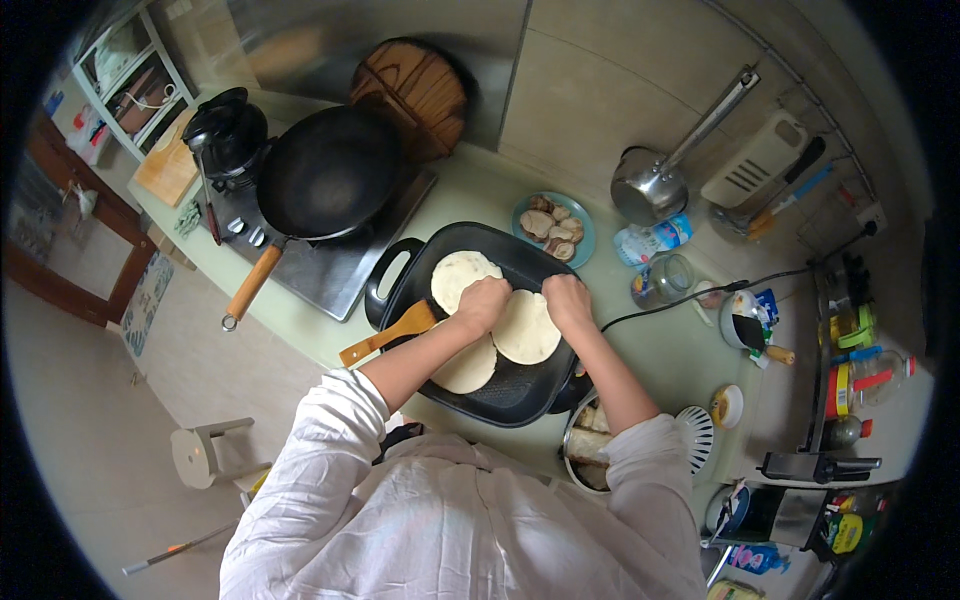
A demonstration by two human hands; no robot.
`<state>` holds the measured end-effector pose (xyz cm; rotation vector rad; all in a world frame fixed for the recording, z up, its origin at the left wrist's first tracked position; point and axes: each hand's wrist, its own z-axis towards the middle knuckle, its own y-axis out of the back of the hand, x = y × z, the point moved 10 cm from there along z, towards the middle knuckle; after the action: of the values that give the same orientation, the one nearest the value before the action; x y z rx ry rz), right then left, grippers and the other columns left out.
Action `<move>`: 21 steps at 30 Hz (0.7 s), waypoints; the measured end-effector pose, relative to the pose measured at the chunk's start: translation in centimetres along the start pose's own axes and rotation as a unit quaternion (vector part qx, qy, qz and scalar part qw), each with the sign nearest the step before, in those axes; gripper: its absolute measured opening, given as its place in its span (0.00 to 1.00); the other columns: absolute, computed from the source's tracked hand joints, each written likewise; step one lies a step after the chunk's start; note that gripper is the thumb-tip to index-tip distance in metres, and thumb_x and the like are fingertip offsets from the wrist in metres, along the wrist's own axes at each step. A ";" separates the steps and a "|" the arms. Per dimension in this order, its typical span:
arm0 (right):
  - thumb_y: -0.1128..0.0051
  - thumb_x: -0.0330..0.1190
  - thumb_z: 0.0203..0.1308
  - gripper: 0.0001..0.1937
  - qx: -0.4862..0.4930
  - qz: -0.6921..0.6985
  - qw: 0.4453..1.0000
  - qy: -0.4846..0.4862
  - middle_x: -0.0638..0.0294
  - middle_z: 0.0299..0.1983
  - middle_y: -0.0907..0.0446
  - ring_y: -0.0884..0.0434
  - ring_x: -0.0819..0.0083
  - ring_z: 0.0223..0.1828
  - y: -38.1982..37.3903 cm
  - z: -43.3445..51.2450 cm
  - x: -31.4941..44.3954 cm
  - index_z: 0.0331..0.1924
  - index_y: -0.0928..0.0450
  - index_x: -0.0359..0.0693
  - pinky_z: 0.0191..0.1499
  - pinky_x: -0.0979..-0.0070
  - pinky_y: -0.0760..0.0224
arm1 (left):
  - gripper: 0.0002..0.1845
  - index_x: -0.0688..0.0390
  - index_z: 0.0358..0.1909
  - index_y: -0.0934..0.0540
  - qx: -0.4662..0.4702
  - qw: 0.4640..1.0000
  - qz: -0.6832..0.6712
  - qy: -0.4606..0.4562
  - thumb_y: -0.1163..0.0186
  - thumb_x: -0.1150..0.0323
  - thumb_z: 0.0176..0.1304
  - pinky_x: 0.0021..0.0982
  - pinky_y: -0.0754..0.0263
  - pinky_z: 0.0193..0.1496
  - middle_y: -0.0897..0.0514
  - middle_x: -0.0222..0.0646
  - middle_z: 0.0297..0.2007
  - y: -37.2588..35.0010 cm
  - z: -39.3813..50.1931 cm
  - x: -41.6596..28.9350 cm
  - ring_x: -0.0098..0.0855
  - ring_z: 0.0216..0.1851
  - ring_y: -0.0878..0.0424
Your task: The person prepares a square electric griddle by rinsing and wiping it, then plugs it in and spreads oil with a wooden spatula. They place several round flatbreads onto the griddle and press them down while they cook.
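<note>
A black electric griddle pan (480, 412) sits on the counter before me with pale round flatbreads in it. My left hand (484, 301) pinches the upper left edge of the right-hand flatbread (527, 334). On its upper right edge, my right hand (567, 301) has its fingers closed. Another flatbread (457, 279) lies at the pan's upper left, beside my left hand. A third flatbread (466, 369) is partly hidden under my left forearm. Across the pan's left rim rests a wooden spatula (390, 332). My fingertips are too small to make out clearly.
A black wok (330, 172) stands on the stove at left, its wooden handle jutting over the counter edge. Behind the pan is a blue plate (585, 251) of sliced food. A pot (574, 469) with browned food stands by my right forearm. A black cable (697, 295) runs rightward.
</note>
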<state>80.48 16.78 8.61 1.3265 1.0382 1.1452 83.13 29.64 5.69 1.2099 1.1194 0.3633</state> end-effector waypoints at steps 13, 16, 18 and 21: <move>0.37 0.30 0.50 0.11 0.123 0.035 0.981 0.148 0.53 0.38 0.18 0.19 0.55 0.43 1.6 -8.9 5.1 0.39 0.16 0.39 0.49 0.61 0.29 | 0.12 0.61 0.38 0.17 -0.111 0.993 -0.030 0.037 0.36 0.64 0.58 0.39 0.24 0.43 0.17 0.44 0.34 18.0 -14.1 4.7 0.45 0.39 0.19; 0.38 0.30 0.52 0.12 0.118 0.154 0.971 0.139 0.53 0.42 0.17 0.20 0.55 0.45 4.2 -10.4 8.0 0.40 0.17 0.36 0.50 0.63 0.28 | 0.16 0.63 0.44 0.21 -0.111 0.986 0.099 0.069 0.38 0.61 0.60 0.39 0.24 0.44 0.17 0.45 0.34 16.7 -19.5 8.5 0.45 0.40 0.20; 0.39 0.31 0.56 0.11 0.130 0.308 0.934 0.125 0.51 0.37 0.17 0.17 0.55 0.39 4.7 -11.7 10.5 0.41 0.18 0.33 0.44 0.67 0.25 | 0.17 0.64 0.46 0.23 -0.051 0.988 0.088 0.114 0.40 0.61 0.62 0.41 0.24 0.43 0.17 0.47 0.33 14.7 -20.8 10.9 0.47 0.39 0.19; 0.41 0.34 0.60 0.10 0.182 0.434 0.873 0.125 0.49 0.35 0.17 0.16 0.57 0.32 4.9 -13.5 15.4 0.39 0.17 0.35 0.39 0.70 0.23 | 0.16 0.65 0.46 0.25 0.006 0.987 -0.073 0.142 0.42 0.62 0.64 0.45 0.24 0.41 0.17 0.50 0.32 12.9 -20.7 11.3 0.50 0.38 0.19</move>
<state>69.57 33.85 14.50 2.0998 0.8631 1.8867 75.20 54.35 12.80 1.1010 1.4486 0.4268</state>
